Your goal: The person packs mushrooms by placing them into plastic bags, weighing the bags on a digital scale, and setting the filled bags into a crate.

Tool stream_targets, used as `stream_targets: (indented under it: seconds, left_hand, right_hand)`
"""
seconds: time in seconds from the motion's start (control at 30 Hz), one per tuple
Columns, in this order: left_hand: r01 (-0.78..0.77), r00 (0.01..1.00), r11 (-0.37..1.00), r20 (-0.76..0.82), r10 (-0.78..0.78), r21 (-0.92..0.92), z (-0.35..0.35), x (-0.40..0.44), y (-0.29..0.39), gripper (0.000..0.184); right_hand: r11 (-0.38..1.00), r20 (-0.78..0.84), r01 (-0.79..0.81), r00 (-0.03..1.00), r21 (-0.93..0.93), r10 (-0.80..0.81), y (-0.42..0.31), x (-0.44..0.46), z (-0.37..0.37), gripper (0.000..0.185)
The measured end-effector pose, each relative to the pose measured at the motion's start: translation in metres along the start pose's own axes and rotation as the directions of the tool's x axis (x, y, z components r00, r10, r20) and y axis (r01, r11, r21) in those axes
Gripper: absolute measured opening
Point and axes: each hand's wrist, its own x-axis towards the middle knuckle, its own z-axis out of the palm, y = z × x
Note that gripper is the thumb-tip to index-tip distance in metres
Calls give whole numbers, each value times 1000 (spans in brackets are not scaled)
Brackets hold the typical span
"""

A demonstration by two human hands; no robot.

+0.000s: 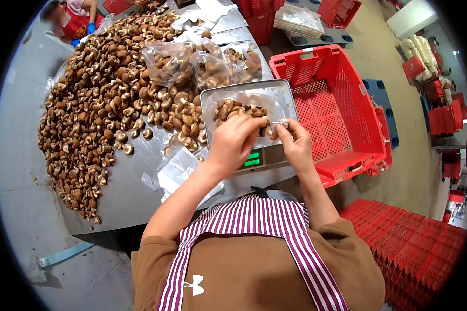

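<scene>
A clear plastic bag (280, 107) with brown mushrooms (244, 110) in it lies on the metal tray (291, 99) of a scale, whose green display (252, 158) is lit. My left hand (236, 139) is over the bag's near side, its fingers bent and closed at the bag's opening; what they pinch is too small to make out. My right hand (296, 145) pinches the right edge of the bag between thumb and fingers. Both hands are close together, fingertips a short gap apart.
A large mushroom pile (88, 109) covers the table's left side. Filled bags (210, 67) lie behind the scale, flat bags (181, 168) near its left. An empty red crate (324, 109) stands right, stacked red crates (410, 243) lower right. A person in a red apron (77, 23) is at the far left.
</scene>
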Motion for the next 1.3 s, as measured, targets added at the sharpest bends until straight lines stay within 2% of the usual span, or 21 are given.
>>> stream_targets:
  seconds: [0.1, 0.2, 0.3, 0.43, 0.5, 0.57, 0.63, 0.67, 0.73, 0.77, 0.83, 0.87, 0.9, 0.93, 0.97, 1.0, 1.03, 1.1, 1.17, 1.3]
  left_hand:
    - [135, 987, 976, 59, -147, 170, 33, -7, -49, 28]
    - [249, 967, 905, -39, -252, 345, 31, -21, -66, 39]
    - [351, 933, 874, -46, -357, 336, 24, -33, -78, 42]
    - [350, 926, 883, 28, -377, 311, 26, -34, -75, 47]
    - [182, 962, 874, 103, -253, 451, 35, -28, -65, 53]
    - [153, 969, 853, 92, -228, 500, 53, -29, -72, 51]
    - [203, 973, 903, 23, -228, 379, 55, -31, -80, 43]
    - [204, 973, 903, 20, -228, 379, 55, -33, -84, 43]
    - [292, 954, 944, -113, -277, 155, 44, -31, -75, 36]
    - [254, 958, 960, -165, -232, 122, 33, -30, -65, 31]
    - [373, 910, 923, -161, -383, -90, 11, -32, -50, 31]
    - [402, 887, 870, -116, -448, -284, -2, -35, -43, 31]
    - [355, 869, 833, -179, -462, -424, -11, -39, -40, 34]
    - [305, 861, 887, -296, -413, -347, -24, -37, -34, 36]
    - [267, 830, 898, -390, -398, -350, -33, -38, -42, 36]
    - [374, 766, 870, -421, -485, -322, -50, -33, -41, 35]
    - [418, 738, 857, -437, -514, -301, -59, -37, -71, 45]
    - [464, 743, 848, -410, -529, -254, -75, -30, -79, 63]
    - [529, 727, 843, -462, -507, -93, -79, -41, -92, 74]
    - [534, 699, 747, -289, -654, -397, -71, -44, -48, 73]
  right_hand:
    - [1000, -30, 16, 999, -16, -16, -6, -2, 0, 14]
    - [999, -53, 28, 998, -29, -29, -5, -6, -7, 15]
    - [999, -66, -13, 998, -32, 11, 6, -10, -12, 16]
    - [998, -51, 1, 999, -67, -4, 12, -11, -8, 15]
    - [997, -56, 9, 998, -81, -13, 11, -7, -3, 14]
    - [998, -34, 6, 999, -64, -8, 10, -4, 0, 14]
    - [999, -14, 7, 1000, -46, -8, 10, 1, 0, 14]
    - [997, -12, 26, 1000, -66, -27, 12, 3, -2, 14]
    - [996, -9, 36, 999, -86, -37, 15, 1, -7, 14]
    - [997, -29, 21, 999, -80, -23, 15, 1, -9, 14]
    - [998, -48, 3, 999, -71, -7, 18, 1, -11, 14]
    - [997, -38, 1, 999, -82, -4, 20, 2, -14, 14]
    - [996, -29, -3, 1000, -94, 1, 22, 2, -15, 14]
    - [995, -27, -7, 1000, -95, 4, 22, 2, -15, 14]
    - [997, -35, -6, 999, -78, 3, 21, 3, -14, 14]
    - [998, -40, -6, 999, -60, 3, 20, 3, -13, 14]
    - [998, -33, -12, 999, -59, 10, 18, 4, -12, 14]
    - [998, -78, -2, 997, -61, -3, 14, 5, -9, 15]
    - [999, -66, 4, 998, -54, -7, 9, 7, -8, 16]
    - [997, -82, 8, 997, -72, -14, 7, 5, -7, 19]
